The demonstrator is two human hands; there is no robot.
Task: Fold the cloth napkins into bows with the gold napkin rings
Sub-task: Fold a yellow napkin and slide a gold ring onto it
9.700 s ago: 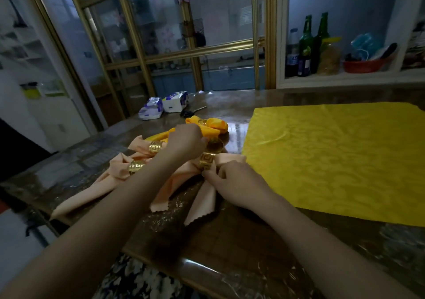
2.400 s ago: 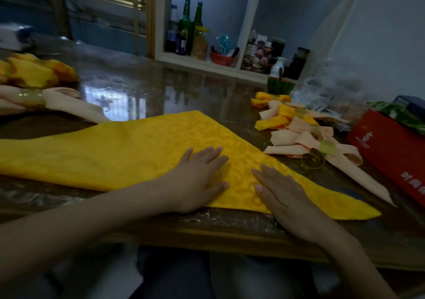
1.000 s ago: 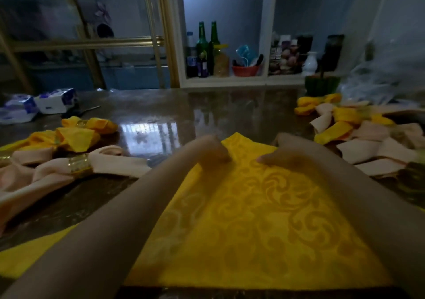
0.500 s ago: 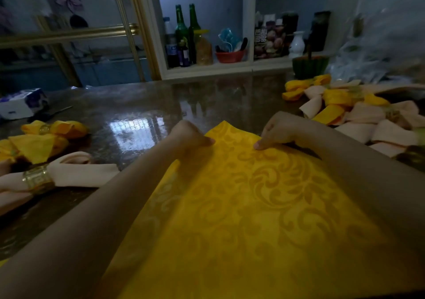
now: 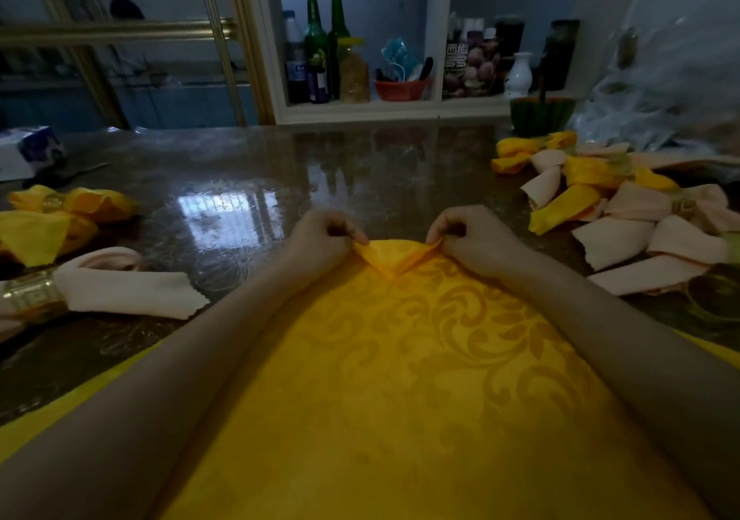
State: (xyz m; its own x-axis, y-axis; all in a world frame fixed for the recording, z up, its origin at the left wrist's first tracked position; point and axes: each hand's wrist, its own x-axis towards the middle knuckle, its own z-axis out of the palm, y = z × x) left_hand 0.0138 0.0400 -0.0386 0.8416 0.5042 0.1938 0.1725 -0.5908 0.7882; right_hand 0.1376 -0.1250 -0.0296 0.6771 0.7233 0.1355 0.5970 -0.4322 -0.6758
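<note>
L hand (image 5: 320, 241), R hand (image 5: 478, 241) pinch yellow napkin (image 5: 400, 379), ring (image 5: 30, 295) holds pink napkin (image 5: 132, 291)

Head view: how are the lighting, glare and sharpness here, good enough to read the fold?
Head view: dim, with the forearms in shadow; window glare on the glossy table; wide-angle bowing at the edges; the clear plastic at far right is smeared; the left hand and right hand pinching the yellow napkin at its far corner are legible.
</note>
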